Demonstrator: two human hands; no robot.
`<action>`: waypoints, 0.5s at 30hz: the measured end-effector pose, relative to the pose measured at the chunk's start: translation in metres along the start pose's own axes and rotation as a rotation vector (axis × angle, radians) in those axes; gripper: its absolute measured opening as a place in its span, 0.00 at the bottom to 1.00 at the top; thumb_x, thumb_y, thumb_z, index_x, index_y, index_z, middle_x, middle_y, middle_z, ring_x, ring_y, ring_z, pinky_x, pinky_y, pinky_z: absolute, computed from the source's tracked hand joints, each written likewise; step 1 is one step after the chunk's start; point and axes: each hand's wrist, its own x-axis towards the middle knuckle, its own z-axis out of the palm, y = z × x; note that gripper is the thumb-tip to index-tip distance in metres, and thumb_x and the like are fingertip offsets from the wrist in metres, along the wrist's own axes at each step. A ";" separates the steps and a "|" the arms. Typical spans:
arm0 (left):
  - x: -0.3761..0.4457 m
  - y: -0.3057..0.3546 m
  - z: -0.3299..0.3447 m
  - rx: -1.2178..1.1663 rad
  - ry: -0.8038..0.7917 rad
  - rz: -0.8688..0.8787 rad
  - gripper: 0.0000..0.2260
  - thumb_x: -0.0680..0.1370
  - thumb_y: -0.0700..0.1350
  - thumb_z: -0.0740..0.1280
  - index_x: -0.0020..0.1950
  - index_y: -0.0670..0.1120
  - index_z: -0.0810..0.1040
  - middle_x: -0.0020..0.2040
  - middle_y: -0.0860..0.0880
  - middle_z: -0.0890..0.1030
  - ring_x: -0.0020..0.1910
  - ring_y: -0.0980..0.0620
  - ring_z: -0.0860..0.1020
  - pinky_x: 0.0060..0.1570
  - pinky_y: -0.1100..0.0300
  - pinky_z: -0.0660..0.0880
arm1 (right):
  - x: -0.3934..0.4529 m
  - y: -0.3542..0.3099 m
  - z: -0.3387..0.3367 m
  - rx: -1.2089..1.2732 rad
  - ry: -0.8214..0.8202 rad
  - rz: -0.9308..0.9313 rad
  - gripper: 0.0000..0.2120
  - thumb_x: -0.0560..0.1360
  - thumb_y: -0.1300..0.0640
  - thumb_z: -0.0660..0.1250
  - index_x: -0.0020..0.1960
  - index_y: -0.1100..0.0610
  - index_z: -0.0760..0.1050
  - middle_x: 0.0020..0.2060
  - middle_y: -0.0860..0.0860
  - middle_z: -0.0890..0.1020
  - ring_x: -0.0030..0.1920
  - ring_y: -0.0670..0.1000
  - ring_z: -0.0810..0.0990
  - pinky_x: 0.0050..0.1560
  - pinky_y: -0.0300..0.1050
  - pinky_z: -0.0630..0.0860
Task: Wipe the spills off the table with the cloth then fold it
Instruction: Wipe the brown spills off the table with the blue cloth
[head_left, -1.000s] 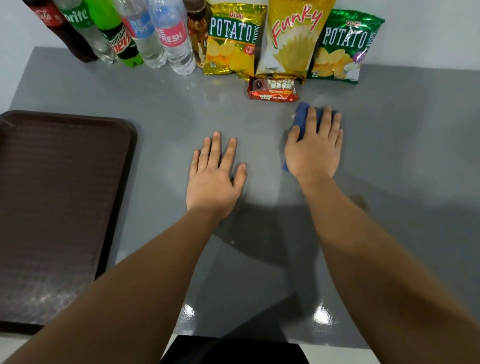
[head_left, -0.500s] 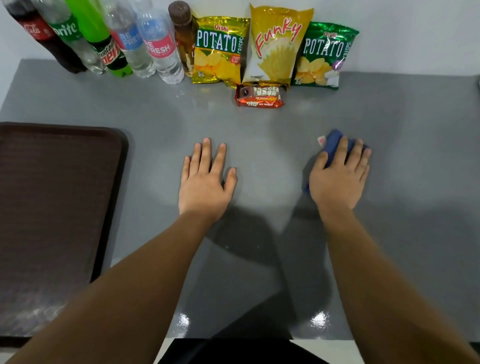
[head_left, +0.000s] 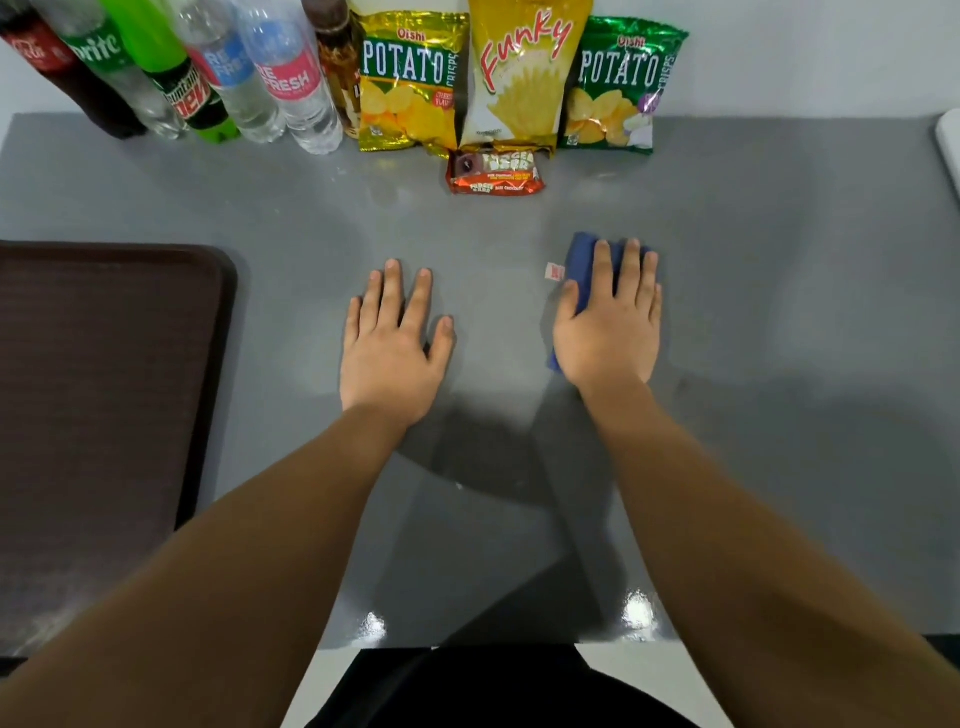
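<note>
A blue cloth (head_left: 584, 260) lies bunched on the grey table (head_left: 779, 312), right of centre, with a small white and red tag sticking out on its left. My right hand (head_left: 608, 322) presses flat on top of it, fingers spread, covering most of it. My left hand (head_left: 395, 343) rests palm down on the bare table to the left, fingers apart, holding nothing. A faint wet sheen shows on the table in front of the snack packs; no clear spill is visible.
A dark brown tray (head_left: 104, 415) fills the left side. Several drink bottles (head_left: 291, 78) and three crisp bags (head_left: 519, 78) line the back edge, with a chocolate bar pack (head_left: 493, 174) lying in front of them. A white object (head_left: 950, 145) shows at the right edge.
My right hand slid the cloth rightward across the table, then back a little toward the left. The left hand stayed flat in about the same place.
</note>
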 end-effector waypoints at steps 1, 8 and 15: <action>0.000 0.000 0.000 -0.002 -0.001 -0.001 0.29 0.85 0.63 0.46 0.85 0.56 0.51 0.86 0.48 0.48 0.84 0.47 0.46 0.82 0.48 0.44 | 0.002 0.005 -0.002 -0.002 -0.008 0.002 0.31 0.84 0.41 0.46 0.84 0.49 0.49 0.84 0.54 0.51 0.84 0.57 0.45 0.83 0.54 0.45; -0.001 0.001 -0.002 -0.014 -0.005 -0.002 0.29 0.84 0.64 0.45 0.85 0.57 0.50 0.86 0.48 0.48 0.84 0.47 0.45 0.82 0.49 0.43 | -0.034 0.047 -0.021 0.005 -0.008 0.102 0.30 0.85 0.42 0.48 0.84 0.49 0.49 0.84 0.54 0.49 0.84 0.57 0.44 0.83 0.54 0.44; 0.001 0.001 -0.002 -0.016 -0.013 -0.002 0.30 0.84 0.64 0.44 0.85 0.56 0.49 0.86 0.48 0.48 0.84 0.47 0.45 0.82 0.48 0.42 | -0.113 0.025 -0.007 -0.033 0.055 0.128 0.31 0.84 0.44 0.54 0.84 0.54 0.53 0.83 0.58 0.54 0.84 0.60 0.49 0.83 0.57 0.49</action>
